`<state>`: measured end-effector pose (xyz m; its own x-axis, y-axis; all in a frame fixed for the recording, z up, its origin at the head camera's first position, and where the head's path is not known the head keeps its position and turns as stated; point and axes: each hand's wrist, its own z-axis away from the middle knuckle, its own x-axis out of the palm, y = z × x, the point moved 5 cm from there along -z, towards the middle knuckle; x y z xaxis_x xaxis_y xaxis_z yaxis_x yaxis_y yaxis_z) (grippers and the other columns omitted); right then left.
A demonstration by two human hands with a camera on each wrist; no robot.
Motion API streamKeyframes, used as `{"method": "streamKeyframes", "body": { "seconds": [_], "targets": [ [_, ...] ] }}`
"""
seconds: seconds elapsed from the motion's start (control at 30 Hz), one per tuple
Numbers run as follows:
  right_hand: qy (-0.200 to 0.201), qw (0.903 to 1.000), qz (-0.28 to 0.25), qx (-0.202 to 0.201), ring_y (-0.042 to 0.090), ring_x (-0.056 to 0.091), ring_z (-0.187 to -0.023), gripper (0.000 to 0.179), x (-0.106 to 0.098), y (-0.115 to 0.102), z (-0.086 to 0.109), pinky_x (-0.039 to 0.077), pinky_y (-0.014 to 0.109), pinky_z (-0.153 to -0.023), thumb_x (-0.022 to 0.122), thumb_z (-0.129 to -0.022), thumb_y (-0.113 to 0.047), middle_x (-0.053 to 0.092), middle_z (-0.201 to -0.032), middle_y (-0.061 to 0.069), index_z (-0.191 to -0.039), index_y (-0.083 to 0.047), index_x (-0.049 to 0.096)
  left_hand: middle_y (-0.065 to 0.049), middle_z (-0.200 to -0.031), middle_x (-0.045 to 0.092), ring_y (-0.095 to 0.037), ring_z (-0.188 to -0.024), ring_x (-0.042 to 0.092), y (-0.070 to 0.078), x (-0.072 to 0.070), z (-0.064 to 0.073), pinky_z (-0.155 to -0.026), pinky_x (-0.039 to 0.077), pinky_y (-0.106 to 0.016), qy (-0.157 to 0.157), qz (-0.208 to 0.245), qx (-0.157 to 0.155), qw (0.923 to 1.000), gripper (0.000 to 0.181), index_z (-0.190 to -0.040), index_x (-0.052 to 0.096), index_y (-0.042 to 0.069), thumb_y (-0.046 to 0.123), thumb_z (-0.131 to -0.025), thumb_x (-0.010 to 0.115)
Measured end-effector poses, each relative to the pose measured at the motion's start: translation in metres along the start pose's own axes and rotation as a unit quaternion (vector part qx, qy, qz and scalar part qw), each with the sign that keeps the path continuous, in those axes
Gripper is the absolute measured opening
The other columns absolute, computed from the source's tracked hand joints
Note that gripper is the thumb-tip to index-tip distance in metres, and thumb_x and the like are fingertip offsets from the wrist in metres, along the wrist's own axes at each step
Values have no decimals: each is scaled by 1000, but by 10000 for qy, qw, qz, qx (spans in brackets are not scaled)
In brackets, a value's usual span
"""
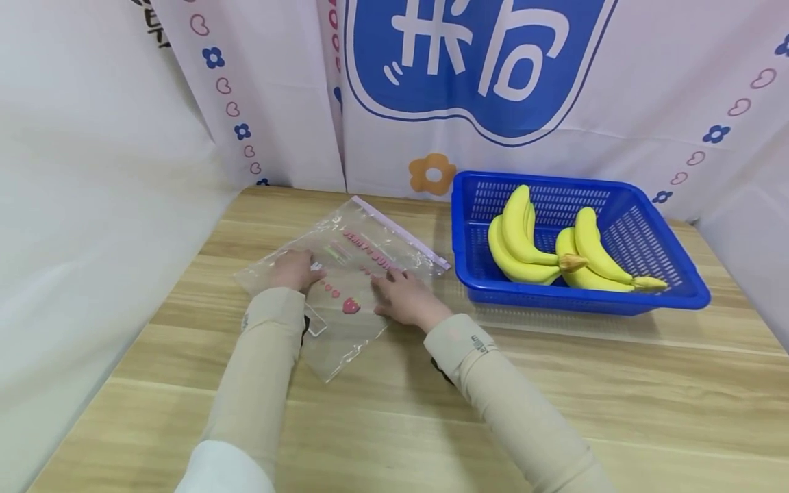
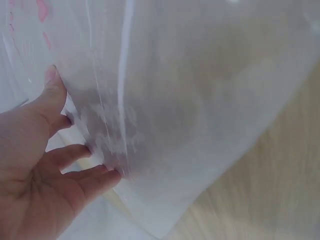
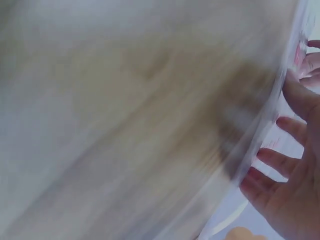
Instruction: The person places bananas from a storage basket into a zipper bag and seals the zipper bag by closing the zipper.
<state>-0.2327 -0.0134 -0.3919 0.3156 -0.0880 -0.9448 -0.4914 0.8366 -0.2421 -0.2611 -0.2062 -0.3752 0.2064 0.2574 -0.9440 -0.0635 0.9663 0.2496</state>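
Note:
A clear plastic zip bag (image 1: 345,274) with a lilac slider strip (image 1: 403,233), pink lettering and a strawberry print lies flat and turned at an angle on the table. My left hand (image 1: 296,269) rests on its left part; in the left wrist view the fingers (image 2: 75,182) are spread and touch the film. On the bag's right part is my right hand (image 1: 409,298), its spread fingertips against the plastic. Up close in the right wrist view, that hand (image 3: 295,160) has thumb and fingers apart along the film. Neither hand visibly pinches the bag.
To the right of the bag stands a blue plastic basket (image 1: 579,301) holding two bunches of bananas, a left bunch (image 1: 520,239) and a right bunch (image 1: 594,257). Behind the wooden table (image 1: 401,411) hangs a printed white cloth (image 1: 277,82).

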Motion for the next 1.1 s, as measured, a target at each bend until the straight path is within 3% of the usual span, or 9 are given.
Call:
{"method": "streamKeyframes", "body": {
  "seconds": [0.13,0.37,0.47,0.6,0.73,0.8,0.9,1.1],
  "targets": [
    [3,9999,-16,-154,39,26,-142,57,-2,4,-1,24,53,-118,59,-93,-32,29,-154,17,-146,-22,39,-33,-126,53,-48,-118,51,-4,1,-1,-103,41,-55,-105,-45,50,9999,46,-122,52,-8,28,-94,58],
    [-364,9982,-462,66,42,9,-147,68,2,17,4,9,54,-122,58,-92,-45,14,-161,14,-150,-25,29,-36,-135,44,-51,-125,43,-4,2,-3,-110,34,-56,-353,-79,528,9980,51,-131,44,-9,26,-95,55],
    [-464,9971,-596,75,43,4,-147,67,5,16,5,6,55,-121,54,-94,-45,10,-161,14,-151,-26,26,-36,-139,40,-53,-128,39,-5,0,-3,-112,31,-57,-360,-92,574,9977,53,-133,42,-9,25,-96,54],
    [-501,9969,-602,110,43,2,-147,66,7,14,4,6,55,-121,52,-95,-45,9,-162,14,-152,-26,24,-35,-139,41,-53,-129,38,-8,1,-3,-112,31,-57,-183,-21,137,9997,53,-132,44,-8,28,-95,56],
    [-522,9968,-559,211,42,1,-148,67,7,11,4,6,54,-122,50,-95,-48,7,-162,13,-153,-27,22,-37,-132,48,-51,-121,48,-9,-1,-3,-99,45,-56,103,-178,-676,9975,60,-126,49,-10,36,-90,62],
    [-533,9965,-588,243,41,0,-148,67,8,11,4,5,54,-122,49,-95,-49,6,-162,12,-153,-28,20,-36,-128,52,-49,-116,54,-6,-2,-4,-88,52,-54,113,-284,-931,9952,60,-124,51,-11,37,-89,64],
    [-537,9962,-633,282,40,-1,-149,68,10,12,4,5,54,-122,48,-95,-50,4,-163,11,-153,-29,19,-32,-126,55,-44,-113,58,2,-3,-1,-84,55,-52,10,-312,-985,9947,54,-121,55,-11,33,-90,62],
    [-536,9956,-667,373,40,-1,-149,68,10,13,5,5,54,-122,47,-95,-52,3,-163,11,-153,-29,19,-42,-137,38,-52,-125,43,9,1,5,-103,42,-57,-464,-123,-1066,9931,73,-126,49,-17,49,-93,51]
  ]
}}
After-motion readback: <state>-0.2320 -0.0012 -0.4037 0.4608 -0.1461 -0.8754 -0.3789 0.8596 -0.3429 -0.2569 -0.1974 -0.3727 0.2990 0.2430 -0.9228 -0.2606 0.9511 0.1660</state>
